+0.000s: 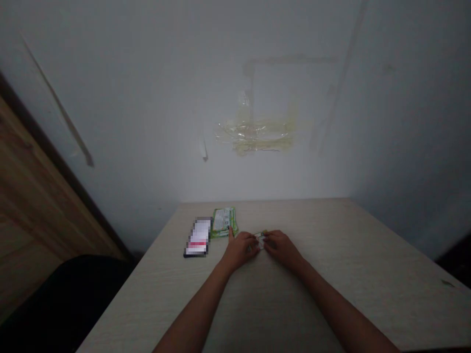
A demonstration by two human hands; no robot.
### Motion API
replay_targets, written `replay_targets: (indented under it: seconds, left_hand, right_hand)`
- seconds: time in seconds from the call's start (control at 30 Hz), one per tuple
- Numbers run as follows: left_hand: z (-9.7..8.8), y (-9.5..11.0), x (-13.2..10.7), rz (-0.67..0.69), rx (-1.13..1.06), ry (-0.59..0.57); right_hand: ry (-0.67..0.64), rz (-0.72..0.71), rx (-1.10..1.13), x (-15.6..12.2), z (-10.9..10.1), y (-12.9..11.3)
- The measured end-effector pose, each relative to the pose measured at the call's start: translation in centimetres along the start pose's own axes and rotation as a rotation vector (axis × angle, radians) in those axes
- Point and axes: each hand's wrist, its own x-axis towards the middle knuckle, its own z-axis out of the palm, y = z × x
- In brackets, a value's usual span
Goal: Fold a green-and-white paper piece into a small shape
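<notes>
My left hand [241,249] and my right hand [281,246] meet over the middle of a pale wooden table [368,274]. Both are closed in a pinch on one small whitish-green object [260,239] held between their fingertips; it is too small to name. A green and white packet [223,221] lies flat just left of and beyond my left hand. Left of the packet lies a flat rectangular item [198,237], blurred out, with a dark edge.
A white wall [147,98] rises right behind the table, with yellowed tape remains [257,132] stuck on it. A wooden panel [33,196] stands at the left. A dark rounded shape [62,294] sits low beside the table's left edge.
</notes>
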Motion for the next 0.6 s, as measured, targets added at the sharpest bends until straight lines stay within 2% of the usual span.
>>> replay_targets:
  seconds: [0.6]
  left_hand:
    - [-0.39,0.2,0.26,-0.012,-0.031,-0.017]
  right_hand:
    - [0.023,-0.007,0.0,-0.05,0.15,-0.37]
